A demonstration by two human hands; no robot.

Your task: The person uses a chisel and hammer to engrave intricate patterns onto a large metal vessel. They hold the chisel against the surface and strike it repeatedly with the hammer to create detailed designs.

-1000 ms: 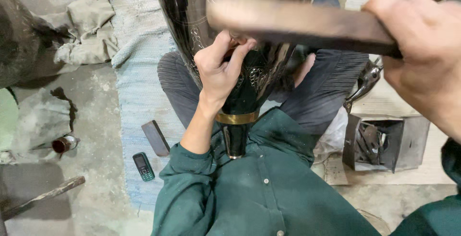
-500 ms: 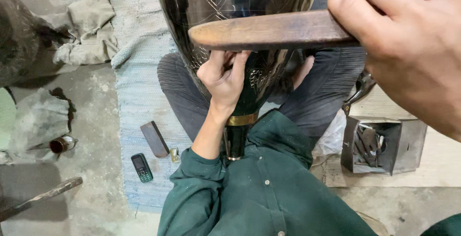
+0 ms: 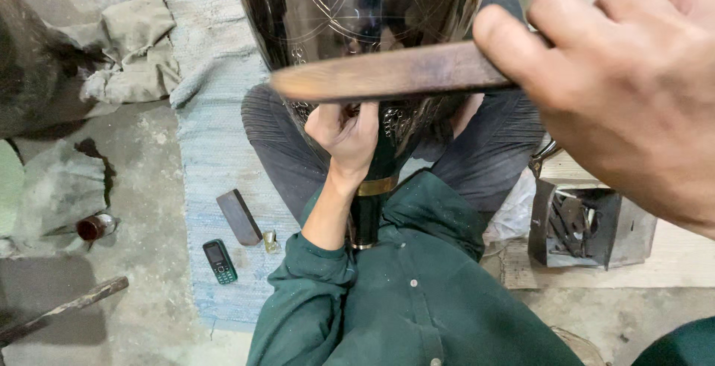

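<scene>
As right hand [image 3: 633, 90] grips wooden stick [image 3: 387, 75], left hand [image 3: 346, 131] touches vase [image 3: 357, 8]

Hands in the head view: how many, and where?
2. The left hand is at centre, pressed against the lower body of the dark engraved metal vessel. The right hand is at upper right, close to the camera, gripping a wooden stick. No others visible.

One small screen on the floor mat.
A dark green-edged mobile phone [image 3: 220, 261] lies face up on the blue mat [image 3: 216, 150], its little screen dark.
</scene>
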